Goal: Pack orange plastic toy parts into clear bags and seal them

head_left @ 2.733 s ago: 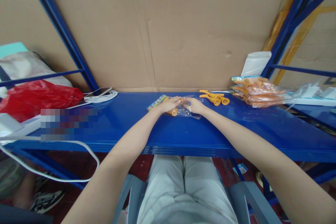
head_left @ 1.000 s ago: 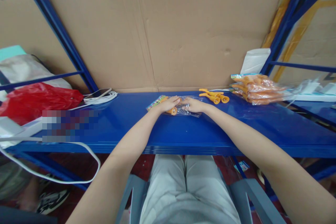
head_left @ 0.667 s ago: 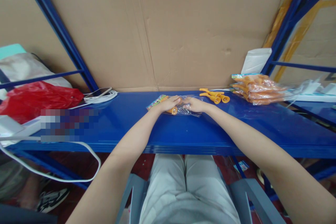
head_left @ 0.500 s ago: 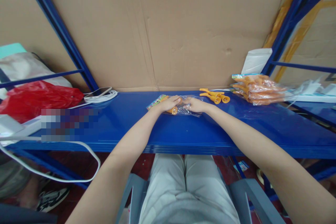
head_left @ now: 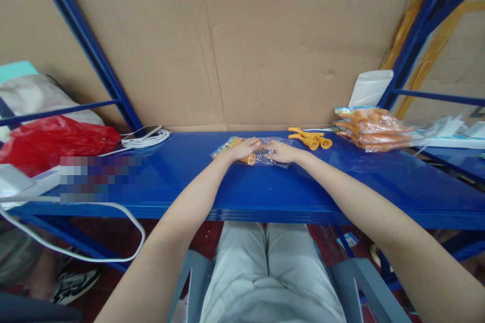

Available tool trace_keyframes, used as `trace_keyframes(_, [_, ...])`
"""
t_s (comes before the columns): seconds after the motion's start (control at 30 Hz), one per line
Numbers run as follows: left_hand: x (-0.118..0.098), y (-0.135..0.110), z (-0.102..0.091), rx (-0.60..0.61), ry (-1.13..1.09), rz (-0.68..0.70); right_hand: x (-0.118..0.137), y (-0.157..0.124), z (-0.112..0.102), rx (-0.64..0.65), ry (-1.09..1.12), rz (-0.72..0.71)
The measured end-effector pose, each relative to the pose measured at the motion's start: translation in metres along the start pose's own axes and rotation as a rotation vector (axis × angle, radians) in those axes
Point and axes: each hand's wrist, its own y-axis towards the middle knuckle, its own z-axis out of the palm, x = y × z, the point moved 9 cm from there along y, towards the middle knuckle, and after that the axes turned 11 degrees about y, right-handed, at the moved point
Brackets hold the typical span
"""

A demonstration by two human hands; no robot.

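A clear plastic bag (head_left: 270, 161) with a colourful printed header lies flat on the blue tabletop. Inside it are orange plastic trumpet-shaped pieces (head_left: 249, 160), partly hidden under my hands. My left hand (head_left: 244, 149) rests flat on the header side of the bag, fingers stretched to the right. At the bag's other side, my right hand (head_left: 282, 152) has its fingers bent on the film, pinching it. Several loose orange trumpets (head_left: 311, 142) lie just beyond my right hand, bells toward me.
A stack of packed orange trumpets (head_left: 373, 131) stands at the right, near a power strip (head_left: 450, 140). Coiled white cable (head_left: 149, 139) and a red plastic bag (head_left: 56, 139) are at the left. Cardboard (head_left: 265, 50) walls the back; blue posts (head_left: 91, 55) frame the table (head_left: 182, 171).
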Motion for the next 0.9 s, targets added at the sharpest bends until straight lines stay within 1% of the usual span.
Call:
trace_keyframes(0.07, [0.001, 0.001, 0.001, 0.007, 0.005, 0.004, 0.005, -0.001, -0.004, -0.004, 0.015, 0.017])
trace_keyframes(0.1, [0.001, 0.002, 0.002, 0.012, 0.008, 0.006, 0.005, -0.002, -0.008, -0.005, 0.025, 0.049])
trace_keyframes(0.13, [0.001, 0.002, 0.002, 0.015, 0.01, 0.007, 0.004, -0.003, -0.012, 0.003, 0.035, 0.098])
trace_keyframes(0.23, [0.002, 0.0, 0.0, 0.021, 0.012, 0.002, -0.01, -0.012, -0.031, 0.004, 0.015, 0.342])
trace_keyframes(0.3, [0.003, -0.002, -0.001, 0.023, 0.005, -0.012, -0.016, -0.02, -0.056, -0.094, -0.085, 0.419])
trace_keyframes(0.4, [0.009, -0.004, -0.004, 0.019, -0.005, -0.05, -0.024, -0.035, -0.099, -0.332, -0.303, 0.505])
trace_keyframes(0.43, [0.012, -0.005, -0.005, 0.017, -0.006, -0.063, -0.028, -0.042, -0.11, -0.402, -0.363, 0.543])
trace_keyframes(0.5, [0.017, -0.005, -0.006, 0.014, -0.003, -0.085, -0.039, -0.054, -0.121, -0.462, -0.437, 0.632])
trace_keyframes(0.57, [0.022, -0.006, -0.007, 0.015, 0.003, -0.098, -0.053, -0.064, -0.125, -0.464, -0.48, 0.722])
trace_keyframes(0.6, [0.024, -0.006, -0.008, 0.016, 0.007, -0.103, -0.061, -0.069, -0.123, -0.441, -0.489, 0.775])
trace_keyframes(0.7, [0.026, -0.008, -0.008, 0.018, 0.021, -0.103, -0.083, -0.078, -0.113, -0.308, -0.47, 0.913])
trace_keyframes(0.77, [0.025, -0.01, -0.009, 0.015, 0.021, -0.102, -0.092, -0.08, -0.108, -0.24, -0.451, 0.942])
trace_keyframes(0.9, [0.024, -0.01, -0.01, 0.002, 0.003, -0.112, -0.103, -0.075, -0.102, -0.192, -0.45, 0.895])
